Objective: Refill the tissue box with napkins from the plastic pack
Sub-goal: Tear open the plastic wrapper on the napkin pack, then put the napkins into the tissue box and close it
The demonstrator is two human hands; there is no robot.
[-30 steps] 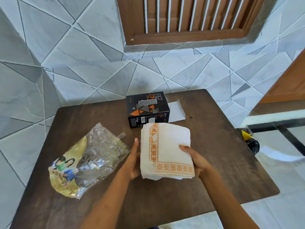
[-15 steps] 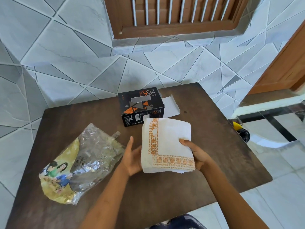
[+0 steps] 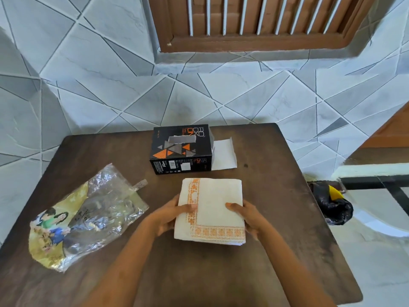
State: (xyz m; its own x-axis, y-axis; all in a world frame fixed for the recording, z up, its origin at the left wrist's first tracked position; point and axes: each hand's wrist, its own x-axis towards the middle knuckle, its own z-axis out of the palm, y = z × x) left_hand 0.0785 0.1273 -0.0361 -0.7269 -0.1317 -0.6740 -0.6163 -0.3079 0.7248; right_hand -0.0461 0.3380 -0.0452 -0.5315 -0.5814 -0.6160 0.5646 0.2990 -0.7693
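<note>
Centre of frame: left hand point(image 3: 171, 216) and right hand point(image 3: 247, 217) clamp the napkin stack point(image 3: 212, 210) from both sides; fingers beneath it hidden. Tissue box point(image 3: 180, 149) print illegible.

Head view, looking down, table point(image 3: 276, 196) close

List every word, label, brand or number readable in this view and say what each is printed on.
"RO OK ON": large stacked orange and white letters on top of the black cardboard tissue box with orange triangles, repeated smaller on its front face.
Barcode and small white print on that front face: too small to read.
Dark handwritten marks on the crumpled clear plastic pack with a yellow picture: illegible.
White napkin stack with orange border: pattern only, no text.
</note>
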